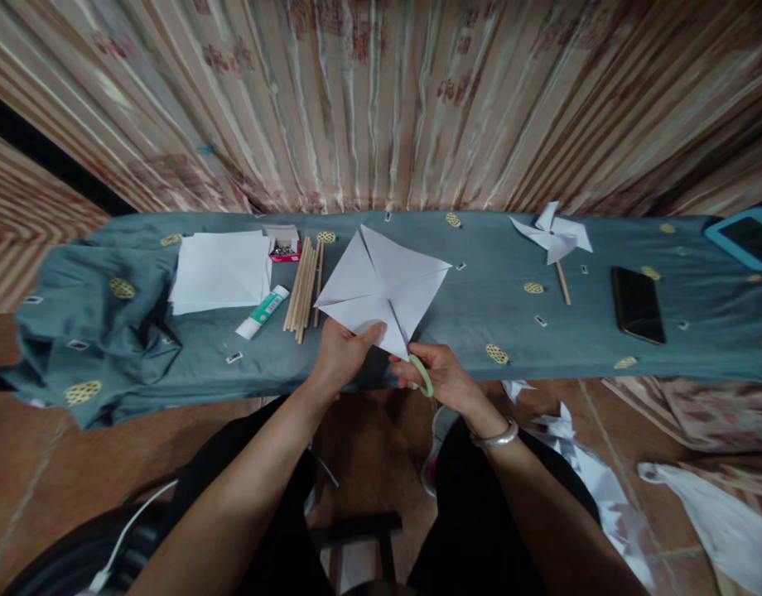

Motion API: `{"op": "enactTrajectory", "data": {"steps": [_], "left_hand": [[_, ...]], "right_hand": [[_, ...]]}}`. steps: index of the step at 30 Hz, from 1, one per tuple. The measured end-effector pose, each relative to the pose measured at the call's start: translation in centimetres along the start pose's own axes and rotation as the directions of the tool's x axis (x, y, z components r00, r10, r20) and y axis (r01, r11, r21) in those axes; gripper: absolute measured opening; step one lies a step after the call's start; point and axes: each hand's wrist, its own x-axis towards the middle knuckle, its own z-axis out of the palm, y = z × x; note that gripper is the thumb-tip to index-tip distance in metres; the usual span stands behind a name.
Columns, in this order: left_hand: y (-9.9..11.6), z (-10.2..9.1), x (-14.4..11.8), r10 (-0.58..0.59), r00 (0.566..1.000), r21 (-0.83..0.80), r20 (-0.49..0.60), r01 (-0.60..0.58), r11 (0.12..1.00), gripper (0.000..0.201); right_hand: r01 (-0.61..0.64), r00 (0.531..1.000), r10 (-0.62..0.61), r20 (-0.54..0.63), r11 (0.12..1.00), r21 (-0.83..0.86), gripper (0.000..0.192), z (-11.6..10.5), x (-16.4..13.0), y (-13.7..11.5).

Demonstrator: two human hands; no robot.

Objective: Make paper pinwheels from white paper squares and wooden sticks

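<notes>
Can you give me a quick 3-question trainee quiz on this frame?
1. True or false: the left hand grips the near edge of the white paper square.
2. What does the right hand hold? A) glue stick B) green-handled scissors C) phone
3. Which lies between the paper stack and the wooden sticks: the glue stick or the finished pinwheel?

Key: 1 true. 2 B, the green-handled scissors, at the paper's near corner. 3 the glue stick; the pinwheel lies far right, near the black phone.
</notes>
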Motion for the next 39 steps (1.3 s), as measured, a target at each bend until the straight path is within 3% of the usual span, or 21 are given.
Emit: {"op": "enactTrajectory", "data": {"steps": [23,39], "left_hand": [[-0.27,0.1,0.05,0.03,1.0,-0.026,0.002,-0.03,0.999,0.025],[-0.08,0.07,-0.04,0.019,1.0,-0.02,-0.006,-0.019,1.0,0.027]], "right_hand": [[0.023,1.0,-0.023,0.001,1.0,0.009,0.04,0.02,0.11,0.44],[-0.043,0.998,0.046,-0.047,0.997,0.066,0.046,0.57,0.19,-0.29]]}}
